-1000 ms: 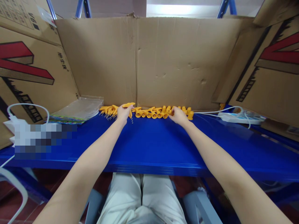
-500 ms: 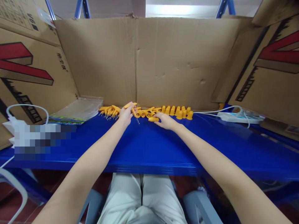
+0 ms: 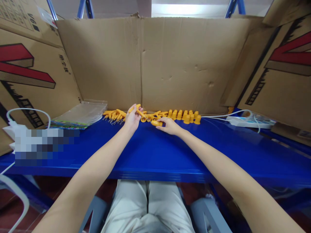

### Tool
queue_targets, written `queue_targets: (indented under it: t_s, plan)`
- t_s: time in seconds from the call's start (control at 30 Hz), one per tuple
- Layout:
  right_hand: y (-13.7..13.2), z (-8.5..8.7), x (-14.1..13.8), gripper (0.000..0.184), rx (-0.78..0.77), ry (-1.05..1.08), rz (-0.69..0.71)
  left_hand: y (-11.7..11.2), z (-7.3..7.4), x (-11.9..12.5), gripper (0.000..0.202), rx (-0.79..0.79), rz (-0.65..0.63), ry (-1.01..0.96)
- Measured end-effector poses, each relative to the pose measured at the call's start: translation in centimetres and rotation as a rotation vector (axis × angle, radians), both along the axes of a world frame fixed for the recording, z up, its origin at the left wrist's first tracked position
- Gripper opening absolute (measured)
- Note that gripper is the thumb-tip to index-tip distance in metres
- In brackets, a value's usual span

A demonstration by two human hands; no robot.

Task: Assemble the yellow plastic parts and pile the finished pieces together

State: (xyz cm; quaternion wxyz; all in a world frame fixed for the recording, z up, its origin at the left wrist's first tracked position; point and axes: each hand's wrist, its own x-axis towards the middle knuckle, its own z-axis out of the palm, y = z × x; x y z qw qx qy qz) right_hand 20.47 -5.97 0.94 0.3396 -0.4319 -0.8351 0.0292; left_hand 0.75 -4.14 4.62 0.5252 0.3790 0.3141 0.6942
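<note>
My left hand (image 3: 132,119) is closed on the yellow handle of a corkscrew (image 3: 140,112), whose metal spiral points down and right toward my right hand. My right hand (image 3: 169,125) pinches a yellow cup-shaped cap (image 3: 157,123) tilted on its side, its open end facing left. Spiral tip and cap mouth are close together; whether they touch I cannot tell. Behind the hands lie several yellow pieces (image 3: 160,113) with round open ends showing. Left of my left hand is a pile of yellow-handled corkscrews (image 3: 114,115) with their spirals toward me.
Several yellow caps (image 3: 186,118) stand upright right of my right hand. Clear plastic bags (image 3: 80,111) lie at the left on the blue table (image 3: 155,149). A white power strip (image 3: 247,122) with cables sits at the right. Cardboard walls (image 3: 194,64) enclose the back and sides.
My left hand has turned the corkscrew so its spiral slants toward the cap. My right hand has shifted slightly left, tilting the cap's mouth toward the corkscrew.
</note>
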Motion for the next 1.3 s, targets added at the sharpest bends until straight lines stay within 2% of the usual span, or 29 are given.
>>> queue_targets:
  t_s: [0.1, 0.27, 0.47, 0.67, 0.8, 0.93, 1.03, 1.13, 1.23, 1.3]
  plan:
    - [-0.2, 0.1, -0.2, 0.030, -0.023, 0.023, -0.001, -0.4, 0.0, 0.3, 0.033, 0.005, -0.014, -0.045]
    - [-0.1, 0.0, -0.2, 0.030, -0.044, 0.044, 0.018, -0.4, -0.1, 0.4, 0.032, 0.028, 0.013, 0.034]
    - [0.1, -0.2, 0.1, 0.031, -0.057, 0.049, 0.018, -0.2, -0.3, 0.3, 0.032, 0.037, 0.021, -0.135]
    - [-0.3, 0.1, -0.3, 0.031, -0.087, 0.114, 0.018, -0.9, -0.2, 0.6, 0.030, 0.060, -0.018, -0.036]
    - [-0.2, 0.4, 0.1, 0.030, -0.076, 0.133, -0.032, -1.5, -0.2, 0.9, 0.028, 0.023, -0.150, 0.232]
    - [0.2, 0.3, 0.9, 0.031, -0.068, 0.101, -0.117, -1.4, -1.4, 1.1, 0.048, -0.031, -0.113, 0.494]
    - [0.5, 0.1, 1.3, 0.030, -0.043, 0.085, -0.117, -1.0, -2.5, 0.8, 0.058, 0.122, -0.039, 0.668]
    - [0.9, -0.1, 1.6, 0.029, -0.010, 0.084, -0.073, -0.6, -2.9, 0.2, 0.060, 0.311, 0.035, 1.005]
    - [1.2, -0.2, 1.9, 0.030, 0.026, 0.086, -0.032, -0.4, -2.9, -0.5, 0.057, 0.364, 0.042, 1.397]
    - [1.4, -0.2, 2.2, 0.029, 0.049, 0.076, 0.006, -0.4, -2.7, -0.8, 0.051, 0.353, 0.027, 1.580]
